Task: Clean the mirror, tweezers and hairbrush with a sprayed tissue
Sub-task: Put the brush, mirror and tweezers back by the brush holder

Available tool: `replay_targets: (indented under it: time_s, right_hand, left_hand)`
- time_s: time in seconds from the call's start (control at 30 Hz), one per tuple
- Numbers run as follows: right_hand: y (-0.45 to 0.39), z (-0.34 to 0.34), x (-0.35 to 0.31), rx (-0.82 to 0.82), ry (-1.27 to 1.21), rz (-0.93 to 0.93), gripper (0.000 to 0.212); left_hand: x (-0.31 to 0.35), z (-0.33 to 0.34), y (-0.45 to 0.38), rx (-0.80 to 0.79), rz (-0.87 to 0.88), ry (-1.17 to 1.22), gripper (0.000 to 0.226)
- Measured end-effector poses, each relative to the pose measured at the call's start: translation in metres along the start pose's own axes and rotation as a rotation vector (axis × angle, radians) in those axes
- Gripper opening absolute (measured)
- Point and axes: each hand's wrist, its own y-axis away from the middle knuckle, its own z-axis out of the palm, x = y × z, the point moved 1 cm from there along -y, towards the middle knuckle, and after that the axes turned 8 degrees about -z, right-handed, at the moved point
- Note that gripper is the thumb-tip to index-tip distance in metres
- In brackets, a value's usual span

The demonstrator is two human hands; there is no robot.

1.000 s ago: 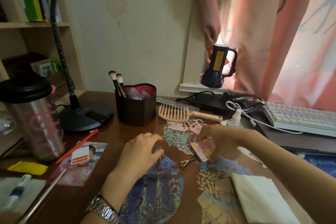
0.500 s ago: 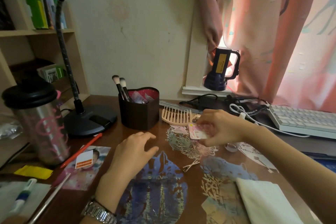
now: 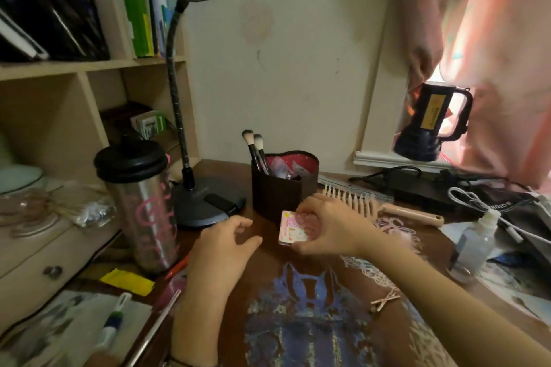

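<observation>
Above the desk, right hand (image 3: 331, 228) pinches flat, square pink mirror (image 3: 293, 231).

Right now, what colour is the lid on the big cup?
Black. The lid tops the shiny tumbler with pink markings, in the head view.

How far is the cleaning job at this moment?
Nothing looks cleaned yet. In hand: the right hand holds the small pink mirror above the desk, while the left hand hovers open beside it. No tissue is in either hand or in view. Left: the tweezers lie on the desk, and the hairbrush and spray bottle stand untouched.
</observation>
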Motion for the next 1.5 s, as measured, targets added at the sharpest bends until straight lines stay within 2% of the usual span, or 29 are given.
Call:
replay_targets:
  time_s: [0.17,0.43,0.97,1.07,1.23,1.37,1.5]
  right_hand:
    - [-0.023,0.026,-0.007,-0.025,-0.031,-0.010,0.068]
    - [-0.044,0.052,-0.016,-0.030,-0.049,-0.027,0.068]
    - [-0.052,0.068,-0.021,-0.150,-0.073,-0.045,0.065]
    - [-0.046,0.057,-0.023,-0.164,-0.095,-0.055,0.064]
    - [-0.017,0.006,-0.015,-0.097,-0.039,-0.053,0.048]
    - [0.032,-0.039,-0.002,-0.056,-0.045,0.035,0.036]
    - [0.089,-0.055,0.016,-0.050,-0.021,0.146,0.034]
  left_hand:
    - [-0.008,-0.013,-0.002,0.049,-0.013,-0.028,0.038]
    - [-0.011,-0.015,0.002,-0.122,-0.075,-0.157,0.056]
    - [-0.010,-0.016,0.002,-0.154,-0.045,-0.119,0.054]
    - [-0.010,-0.016,0.002,-0.158,-0.046,-0.113,0.053]
    - [-0.005,-0.014,0.003,-0.106,-0.026,-0.131,0.048]
    - [0.007,-0.008,0.008,-0.104,0.033,-0.143,0.043]
    - [0.030,0.006,0.021,-0.181,0.134,-0.190,0.043]
